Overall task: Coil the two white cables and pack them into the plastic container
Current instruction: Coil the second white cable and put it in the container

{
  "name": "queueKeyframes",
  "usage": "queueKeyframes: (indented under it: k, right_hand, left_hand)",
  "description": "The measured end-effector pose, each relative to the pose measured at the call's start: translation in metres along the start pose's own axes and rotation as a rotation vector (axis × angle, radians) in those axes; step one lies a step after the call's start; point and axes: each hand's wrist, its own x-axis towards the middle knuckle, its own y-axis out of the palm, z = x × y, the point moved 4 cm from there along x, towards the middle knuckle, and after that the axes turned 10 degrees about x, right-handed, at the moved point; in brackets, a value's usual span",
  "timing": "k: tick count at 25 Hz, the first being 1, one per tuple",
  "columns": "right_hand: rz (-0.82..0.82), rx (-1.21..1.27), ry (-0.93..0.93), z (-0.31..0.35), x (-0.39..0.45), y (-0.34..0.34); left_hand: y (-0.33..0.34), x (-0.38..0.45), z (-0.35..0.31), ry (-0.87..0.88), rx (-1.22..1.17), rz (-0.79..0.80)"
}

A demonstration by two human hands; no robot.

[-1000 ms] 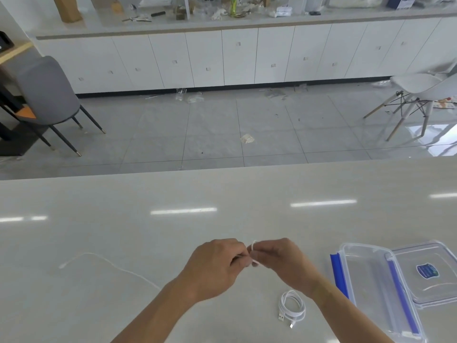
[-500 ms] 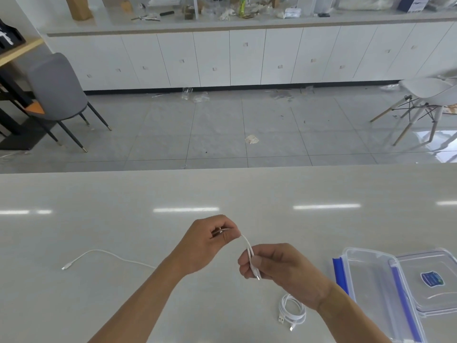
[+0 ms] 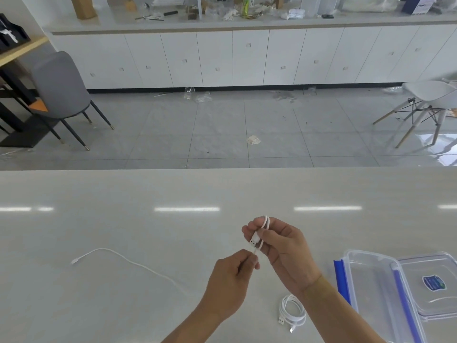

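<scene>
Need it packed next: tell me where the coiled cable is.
Head view: the coiled cable lies on the table, lower right, beside the right forearm, left of the container.

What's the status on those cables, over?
Right hand holds first loop; left hand pinches loose cable. Second cable coiled on table. Container open, empty. Nothing blocking.

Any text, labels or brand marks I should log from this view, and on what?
Blue sticker on the clear container lid: print too small and blurred to read.
Dark blue box on the far counter: light markings, unreadable.
Nothing legible anywhere else.
</scene>
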Motion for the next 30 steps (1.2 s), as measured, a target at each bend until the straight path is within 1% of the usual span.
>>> queueKeyframes:
  k: [2, 4, 6, 7, 9, 11, 14, 16, 17, 19, 21, 23, 25, 28, 30]
  right_hand:
    - [-0.053, -0.091, -0.052, -0.002, 0.002, -0.003]
    - [-0.065, -0.338, -0.102, -0.002, 0.001, -0.002]
    - [-0.022, -0.670, -0.125, -0.001, -0.002, 0.000]
    - [0.007, -0.797, -0.119, -0.001, -0.003, 0.000]
    - [0.075, -0.933, -0.078, -0.001, -0.007, 0.000]
    - [0.160, -0.971, -0.005, 0.001, -0.011, 0.000]
    - [0.288, -0.839, 0.103, 0.005, -0.020, 0.004]
    - [0.340, -0.780, 0.138, 0.004, -0.025, 0.009]
    - [0.361, -0.757, 0.145, 0.004, -0.027, 0.011]
    - [0.386, -0.685, 0.139, 0.003, -0.031, 0.015]
    - [0.330, -0.593, 0.072, 0.002, -0.032, 0.019]
    - [0.226, -0.456, 0.003, 0.000, -0.029, 0.019]
    - [0.179, -0.336, -0.037, -0.003, -0.025, 0.019]
    - [0.135, -0.236, -0.113, 0.000, -0.021, 0.020]
    - [0.105, -0.160, -0.148, 0.006, -0.019, 0.018]
  left_hand:
    - [0.000, -0.005, -0.007, 0.035, 0.215, 0.027]
    - [-0.006, -0.007, -0.017, 0.074, 0.422, 0.045]
    - [-0.018, -0.007, -0.025, 0.084, 0.504, 0.052]
    - [-0.027, -0.007, -0.028, 0.089, 0.524, 0.059]
    - [-0.046, -0.004, -0.035, 0.126, 0.567, 0.072]
    - [-0.065, 0.001, -0.042, 0.195, 0.610, 0.085]
    - [-0.086, 0.009, -0.050, 0.293, 0.607, 0.106]
    - [-0.096, 0.016, -0.051, 0.329, 0.572, 0.114]
    - [-0.099, 0.020, -0.050, 0.330, 0.515, 0.132]
    - [-0.101, 0.027, -0.045, 0.294, 0.311, 0.156]
    - [-0.099, 0.033, -0.037, 0.251, 0.106, 0.112]
    - [-0.091, 0.035, -0.030, 0.232, -0.008, 0.046]
    - [-0.076, 0.033, -0.025, 0.224, -0.074, 0.005]
    - [-0.049, 0.029, -0.018, 0.164, -0.177, -0.032]
    - [-0.033, 0.024, -0.015, 0.137, -0.198, -0.043]
